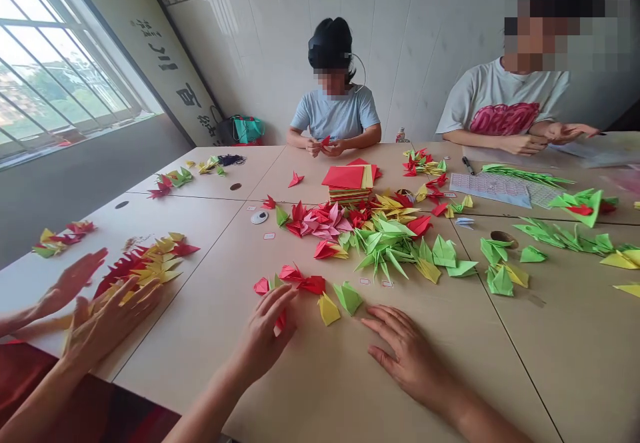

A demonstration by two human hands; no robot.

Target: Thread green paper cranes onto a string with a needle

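Observation:
My left hand (265, 336) is at the table's front middle, fingers curved around a red folded-paper crane (281, 322) that shows between thumb and forefinger. Just beyond its fingertips lie more red paper cranes (313, 284) and a small green one, partly covered by the hand. My right hand (407, 356) rests palm down on the tabletop, fingers stretched out and slightly apart, holding nothing. Between my two hands lie a yellow paper crane (329, 310) and a green paper crane (348, 298), the green one close to my right fingertips.
A large heap of paper cranes (385, 240) spreads beyond my hands, with a stack of coloured paper (345, 180) behind it. At left, another person's hands (110, 316) lie over a red and yellow row (145, 263). Two people sit across the table.

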